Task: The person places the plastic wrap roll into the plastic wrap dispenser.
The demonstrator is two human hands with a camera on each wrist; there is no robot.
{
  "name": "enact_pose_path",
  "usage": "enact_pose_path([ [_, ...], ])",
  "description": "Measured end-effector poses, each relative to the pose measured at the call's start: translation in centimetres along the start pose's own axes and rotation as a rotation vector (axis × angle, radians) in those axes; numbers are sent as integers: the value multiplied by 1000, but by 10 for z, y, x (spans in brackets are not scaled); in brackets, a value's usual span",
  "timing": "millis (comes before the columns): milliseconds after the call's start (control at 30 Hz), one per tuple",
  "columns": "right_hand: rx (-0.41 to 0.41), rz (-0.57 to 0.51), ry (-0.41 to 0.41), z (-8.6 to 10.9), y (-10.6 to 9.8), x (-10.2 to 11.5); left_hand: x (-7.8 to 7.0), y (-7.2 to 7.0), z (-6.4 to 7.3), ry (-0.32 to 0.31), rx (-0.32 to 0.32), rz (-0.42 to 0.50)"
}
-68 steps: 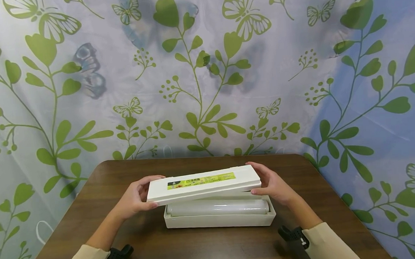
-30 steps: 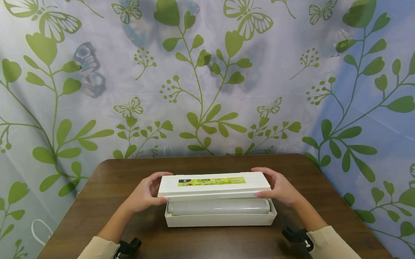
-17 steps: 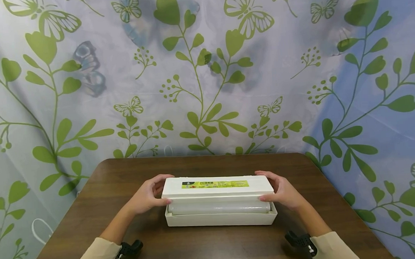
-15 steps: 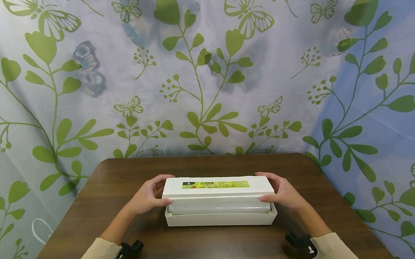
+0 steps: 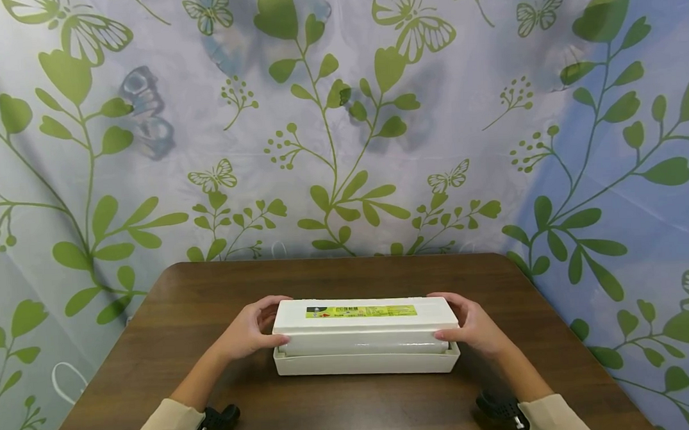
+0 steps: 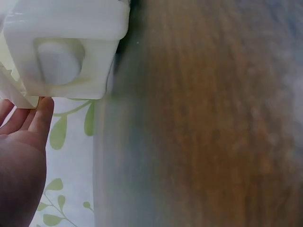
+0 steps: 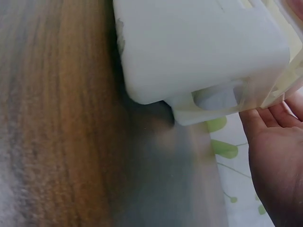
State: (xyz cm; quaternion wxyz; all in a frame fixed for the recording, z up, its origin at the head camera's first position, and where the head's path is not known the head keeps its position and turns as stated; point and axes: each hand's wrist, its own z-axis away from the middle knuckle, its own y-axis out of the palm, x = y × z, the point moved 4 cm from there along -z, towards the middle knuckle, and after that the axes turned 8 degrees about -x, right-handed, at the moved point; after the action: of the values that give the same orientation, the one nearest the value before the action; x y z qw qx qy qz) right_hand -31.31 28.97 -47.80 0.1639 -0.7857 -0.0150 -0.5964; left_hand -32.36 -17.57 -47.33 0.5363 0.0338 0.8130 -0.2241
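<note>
A white cling film dispenser base (image 5: 367,364) sits on the wooden table, and a roll of cling film (image 5: 364,344) lies in it. Just above is its white lid (image 5: 365,324), lowered over the back of the roll and bearing a green-yellow label (image 5: 360,311). My left hand (image 5: 247,333) grips the lid's left end, thumb in front and fingers behind. At the right end my right hand (image 5: 473,325) grips it likewise. In the left wrist view the roll's end (image 6: 59,62) shows through a recess in the base's side. Where the lid's back edge meets the base is hidden.
The brown wooden table (image 5: 353,413) reaches back to a hanging curtain (image 5: 340,112) with leaf and butterfly prints. Black straps with mounts (image 5: 217,422) are on both wrists. A white cord (image 5: 63,384) hangs left of the table.
The lid, earlier tilted and held higher to the left, has been levelled, shifted right and lowered onto the roll by both hands. The base has stayed in place.
</note>
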Motion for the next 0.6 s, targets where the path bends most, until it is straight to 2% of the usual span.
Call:
enact_pose_path([
  [200,14,-10,-3,3,-1,-5,4,1,1,23,-20,-52],
  [600,8,-14,42,7,1,-10,9,3,5,24,-5,-59],
])
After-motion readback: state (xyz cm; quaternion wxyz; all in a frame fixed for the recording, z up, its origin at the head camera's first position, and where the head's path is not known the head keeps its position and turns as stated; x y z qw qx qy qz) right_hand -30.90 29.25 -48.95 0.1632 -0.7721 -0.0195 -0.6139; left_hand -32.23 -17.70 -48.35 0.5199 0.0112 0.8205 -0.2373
